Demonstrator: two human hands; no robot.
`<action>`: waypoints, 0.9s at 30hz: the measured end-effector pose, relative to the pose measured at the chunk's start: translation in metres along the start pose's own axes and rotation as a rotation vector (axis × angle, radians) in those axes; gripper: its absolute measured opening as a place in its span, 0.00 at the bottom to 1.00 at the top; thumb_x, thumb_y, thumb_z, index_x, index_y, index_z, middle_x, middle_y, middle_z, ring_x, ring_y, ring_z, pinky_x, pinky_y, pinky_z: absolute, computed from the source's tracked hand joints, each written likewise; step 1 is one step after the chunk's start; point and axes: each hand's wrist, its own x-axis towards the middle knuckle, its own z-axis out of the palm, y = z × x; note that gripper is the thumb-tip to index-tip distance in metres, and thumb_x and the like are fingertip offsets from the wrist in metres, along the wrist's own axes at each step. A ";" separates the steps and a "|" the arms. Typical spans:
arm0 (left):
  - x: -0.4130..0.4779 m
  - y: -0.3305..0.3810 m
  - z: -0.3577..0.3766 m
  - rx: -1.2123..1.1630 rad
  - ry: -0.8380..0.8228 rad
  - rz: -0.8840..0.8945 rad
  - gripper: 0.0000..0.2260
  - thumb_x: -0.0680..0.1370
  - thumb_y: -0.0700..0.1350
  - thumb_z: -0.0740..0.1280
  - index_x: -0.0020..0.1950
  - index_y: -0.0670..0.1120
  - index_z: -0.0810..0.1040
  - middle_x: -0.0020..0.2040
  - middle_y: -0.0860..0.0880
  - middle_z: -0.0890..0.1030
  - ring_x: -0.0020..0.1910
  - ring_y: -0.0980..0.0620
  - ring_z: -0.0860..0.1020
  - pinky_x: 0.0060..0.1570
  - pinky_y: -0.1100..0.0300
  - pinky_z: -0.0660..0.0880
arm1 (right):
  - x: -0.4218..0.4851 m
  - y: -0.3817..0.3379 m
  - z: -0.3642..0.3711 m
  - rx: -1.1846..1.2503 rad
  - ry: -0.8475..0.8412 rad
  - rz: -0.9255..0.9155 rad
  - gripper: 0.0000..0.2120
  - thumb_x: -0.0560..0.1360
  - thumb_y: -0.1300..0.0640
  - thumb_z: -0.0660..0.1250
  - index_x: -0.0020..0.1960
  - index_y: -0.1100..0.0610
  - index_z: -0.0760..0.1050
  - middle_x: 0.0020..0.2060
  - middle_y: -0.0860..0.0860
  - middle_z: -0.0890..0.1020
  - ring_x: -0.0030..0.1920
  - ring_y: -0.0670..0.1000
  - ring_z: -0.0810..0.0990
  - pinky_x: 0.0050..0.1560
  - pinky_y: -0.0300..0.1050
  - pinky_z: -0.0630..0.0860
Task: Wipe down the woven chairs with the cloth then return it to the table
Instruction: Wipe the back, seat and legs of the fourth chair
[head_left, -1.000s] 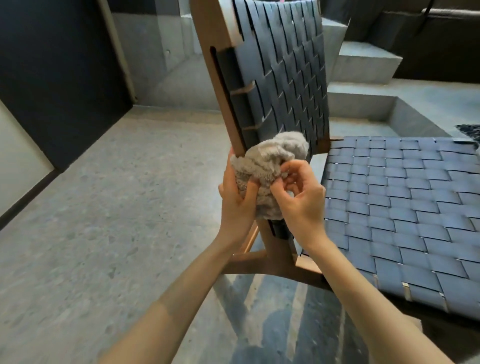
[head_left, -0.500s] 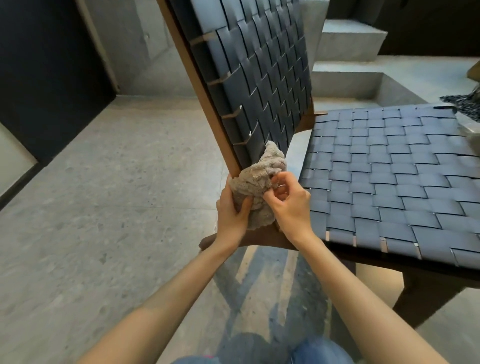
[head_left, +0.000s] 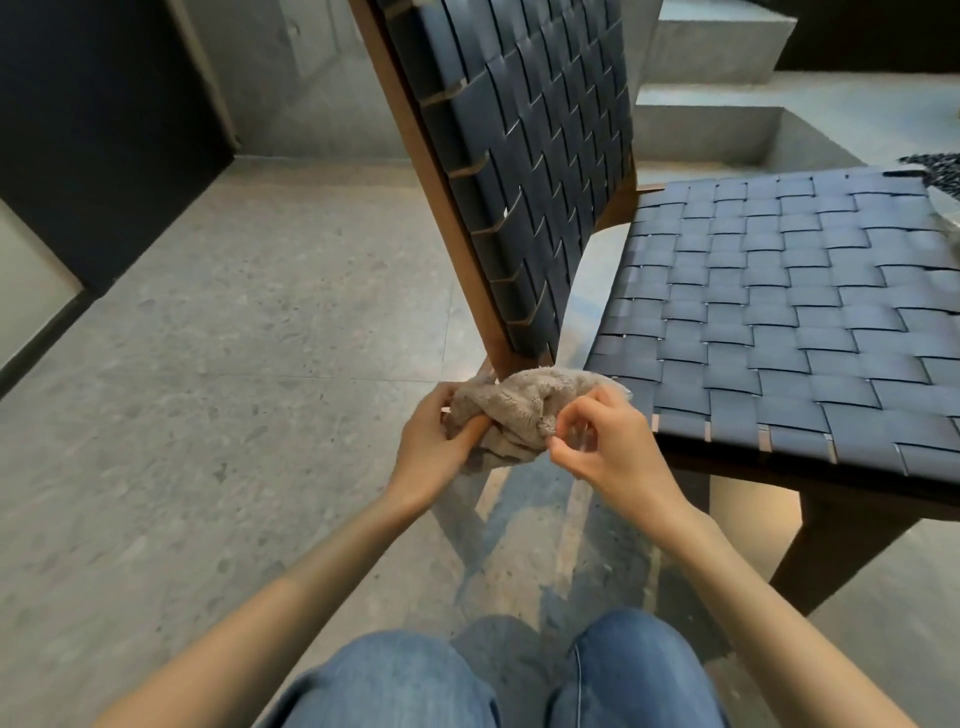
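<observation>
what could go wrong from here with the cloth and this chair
1. The cloth is balled up between the left hand and right hand, so it may wipe only a narrow strip.
2. Its loops could snag on raised strap edges of the woven backrest.
3. Neither hand steadies the chair, so it might slide on the floor.

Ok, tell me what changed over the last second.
Both hands slid the cloth down the side rail of the woven chair to its bottom end, beside the seat. The left hand still grips the cloth, the right hand still pinches it. The chair has not moved.
</observation>
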 end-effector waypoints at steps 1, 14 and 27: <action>-0.005 -0.002 -0.011 0.030 -0.009 0.016 0.08 0.74 0.50 0.70 0.51 0.56 0.75 0.48 0.57 0.78 0.45 0.62 0.76 0.38 0.75 0.72 | -0.005 -0.001 0.001 -0.054 -0.045 -0.043 0.06 0.71 0.59 0.72 0.41 0.53 0.75 0.51 0.43 0.73 0.50 0.38 0.68 0.43 0.33 0.69; 0.019 -0.032 -0.008 0.223 0.093 0.034 0.05 0.76 0.51 0.68 0.48 0.52 0.75 0.43 0.56 0.77 0.42 0.62 0.75 0.39 0.73 0.70 | -0.013 0.017 0.054 0.027 0.305 0.132 0.06 0.75 0.61 0.68 0.47 0.51 0.74 0.35 0.42 0.77 0.36 0.39 0.77 0.38 0.26 0.74; 0.058 -0.067 0.047 0.048 -0.131 0.182 0.17 0.79 0.41 0.63 0.68 0.47 0.66 0.61 0.52 0.76 0.57 0.60 0.75 0.53 0.76 0.71 | 0.016 0.024 0.148 0.678 0.850 0.780 0.14 0.70 0.57 0.76 0.48 0.53 0.71 0.51 0.49 0.72 0.44 0.41 0.76 0.40 0.22 0.72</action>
